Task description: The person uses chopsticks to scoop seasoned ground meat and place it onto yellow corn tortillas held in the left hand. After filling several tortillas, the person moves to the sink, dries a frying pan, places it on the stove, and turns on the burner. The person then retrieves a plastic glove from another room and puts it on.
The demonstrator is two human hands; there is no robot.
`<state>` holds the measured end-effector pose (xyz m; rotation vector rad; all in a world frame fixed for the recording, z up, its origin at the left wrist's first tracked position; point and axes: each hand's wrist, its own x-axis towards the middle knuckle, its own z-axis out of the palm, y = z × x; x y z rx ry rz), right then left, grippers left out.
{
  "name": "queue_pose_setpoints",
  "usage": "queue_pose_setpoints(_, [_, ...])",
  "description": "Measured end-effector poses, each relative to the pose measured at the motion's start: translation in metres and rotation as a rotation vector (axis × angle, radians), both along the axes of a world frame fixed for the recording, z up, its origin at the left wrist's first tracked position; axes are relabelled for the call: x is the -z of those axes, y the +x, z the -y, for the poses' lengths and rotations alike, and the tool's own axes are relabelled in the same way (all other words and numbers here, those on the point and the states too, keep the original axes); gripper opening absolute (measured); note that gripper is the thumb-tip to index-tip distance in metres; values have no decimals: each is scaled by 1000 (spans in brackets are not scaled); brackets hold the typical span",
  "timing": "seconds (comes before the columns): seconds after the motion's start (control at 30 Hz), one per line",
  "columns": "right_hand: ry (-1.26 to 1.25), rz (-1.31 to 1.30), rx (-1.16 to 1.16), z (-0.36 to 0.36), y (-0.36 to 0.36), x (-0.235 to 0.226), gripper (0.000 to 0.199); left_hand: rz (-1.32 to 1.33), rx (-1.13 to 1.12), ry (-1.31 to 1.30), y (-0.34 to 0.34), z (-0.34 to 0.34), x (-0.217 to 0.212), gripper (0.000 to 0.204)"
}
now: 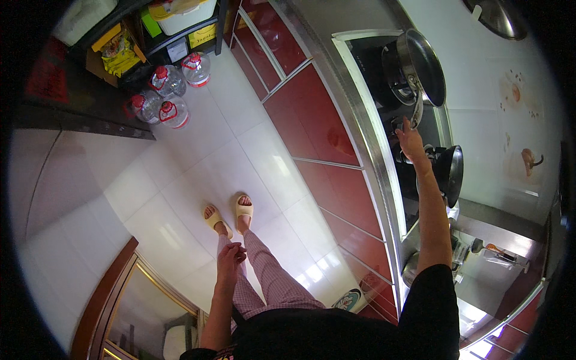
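While the left hand (pixel 230 255) hangs loose at lower centre, fingers lightly curled and holding nothing, against the checked trouser leg (pixel 270 279), the right hand (pixel 411 139) reaches to the stove (pixel 384 72) at upper right. Its fingers close on the near end of the pan handle (pixel 416 113), whose long axis runs up-frame to the steel frying pan (pixel 420 66). A dark pot (pixel 453 174) sits just right of the wrist.

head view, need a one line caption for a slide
Right hand reaches to the frying pan handle on the stove; left hand hangs by the leg.
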<state>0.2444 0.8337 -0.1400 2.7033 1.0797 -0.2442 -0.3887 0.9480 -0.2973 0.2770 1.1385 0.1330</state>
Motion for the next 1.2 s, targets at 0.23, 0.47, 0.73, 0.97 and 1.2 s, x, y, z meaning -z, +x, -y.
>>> queue_pose_setpoints(0.23, [47, 148, -35, -1, -6, 5, 45, 28, -2, 48, -5, -8, -7, 17])
queue_pose_setpoints(0.47, [79, 49, -16, 0, 2, 6, 56, 4, 12, 22, -3, 3, 3, 17])
queue_pose_setpoints(0.73, [164, 75, -87, 6, 6, 11, 54, 46, -5, -19, -7, 23, 16, 19])
queue_pose_setpoints(0.97, [15, -142, -42, 0, 13, -16, 60, -45, 0, -10, -30, 21, 28, 17])
queue_pose_setpoints(1.2, [142, -409, 498, -12, 15, -26, 51, -87, -24, -10, -31, 9, 33, 16])
